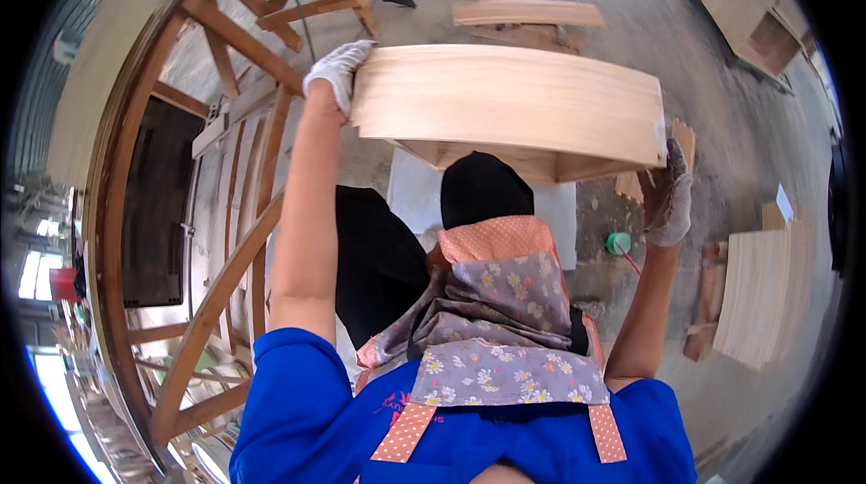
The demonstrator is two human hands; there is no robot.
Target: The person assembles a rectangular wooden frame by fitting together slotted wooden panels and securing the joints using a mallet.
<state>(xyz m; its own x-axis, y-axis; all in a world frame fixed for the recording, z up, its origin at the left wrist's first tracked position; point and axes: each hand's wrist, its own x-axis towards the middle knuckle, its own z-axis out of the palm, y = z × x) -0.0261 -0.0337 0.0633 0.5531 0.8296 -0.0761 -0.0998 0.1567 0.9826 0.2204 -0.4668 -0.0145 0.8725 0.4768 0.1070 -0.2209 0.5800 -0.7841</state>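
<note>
A pale wooden drawer box (pixel 510 96) is held up in front of me, over my knees. Its broad outer face is turned upward, and part of its hollow inside shows along the lower edge. My left hand (pixel 337 73), in a white knitted glove, grips the box's left end, with the fingers over the upper corner. At the right end my right hand (pixel 669 202), in a worn greyish glove, is closed at the lower corner. Some of its fingers are hidden by the box. Beneath the box lies a pale sheet (pixel 565 213), partly covered by my legs.
A wooden frame rack (pixel 212 304) stands close along my left. To the right, a stack of thin wooden panels (pixel 762 295) rests beside wood blocks. A green round container (pixel 618 243) sits on the floor. Boards (pixel 528 13) lie ahead, and a wooden cabinet (pixel 735 6) stands far right.
</note>
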